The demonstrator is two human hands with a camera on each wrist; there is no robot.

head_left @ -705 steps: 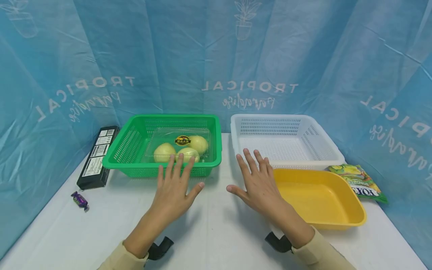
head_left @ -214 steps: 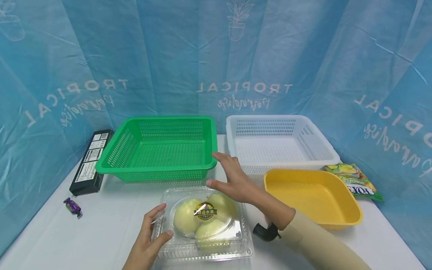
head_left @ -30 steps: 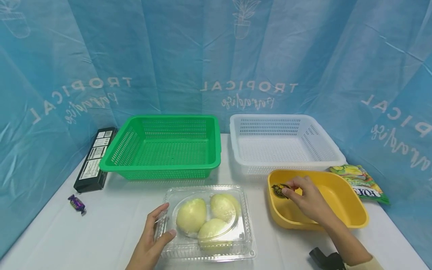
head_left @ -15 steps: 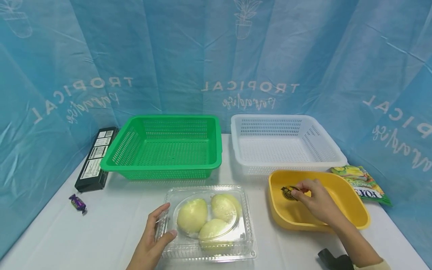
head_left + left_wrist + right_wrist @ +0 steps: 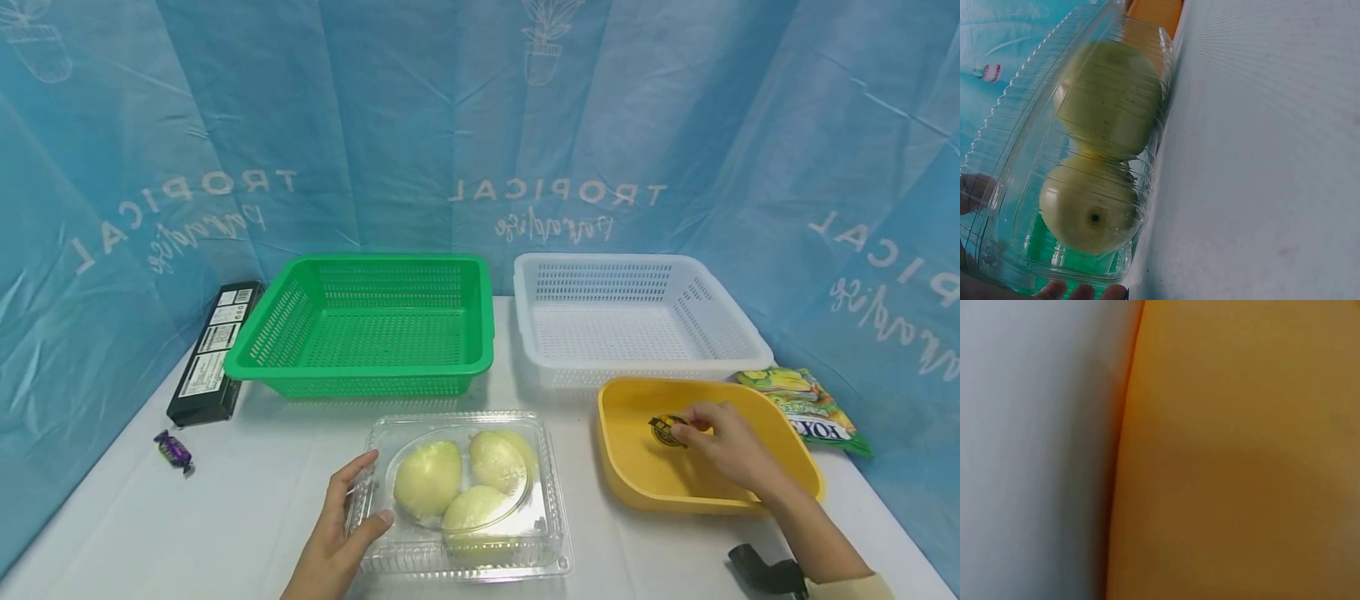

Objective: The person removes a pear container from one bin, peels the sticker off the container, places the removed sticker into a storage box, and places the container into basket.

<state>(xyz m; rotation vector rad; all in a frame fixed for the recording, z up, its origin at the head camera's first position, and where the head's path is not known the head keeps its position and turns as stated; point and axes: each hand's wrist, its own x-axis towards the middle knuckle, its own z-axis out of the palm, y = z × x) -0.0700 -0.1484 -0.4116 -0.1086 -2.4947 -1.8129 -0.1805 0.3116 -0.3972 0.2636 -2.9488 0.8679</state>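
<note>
In the head view my left hand (image 5: 335, 527) grips the left side of a clear plastic clamshell box (image 5: 551, 500), thumb on top and fingers along the edge. Under its closed lid lie pale yellow-green fruits (image 5: 427, 479) that look like pears, also seen through the box wall in the left wrist view. My right hand (image 5: 731, 446) pinches a black and gold sticker (image 5: 665, 430) between thumb and forefinger, inside the yellow tub (image 5: 630, 483). Whether the sticker touches the tub floor I cannot tell. The right wrist view shows only the blurred tub and white tabletop, no fingers.
Behind the box stands a green basket (image 5: 375, 385), with a white basket (image 5: 645, 367) to its right. A black box (image 5: 213, 354) and a purple wrapped candy (image 5: 174, 451) lie at the left. A green-yellow packet (image 5: 813, 408) lies right of the tub. Blue curtains enclose the table.
Long ago the fruit box sat in the green basket; later it stood in front, sticker on its lid. In the last second my right hand has moved the sticker rightward within the tub.
</note>
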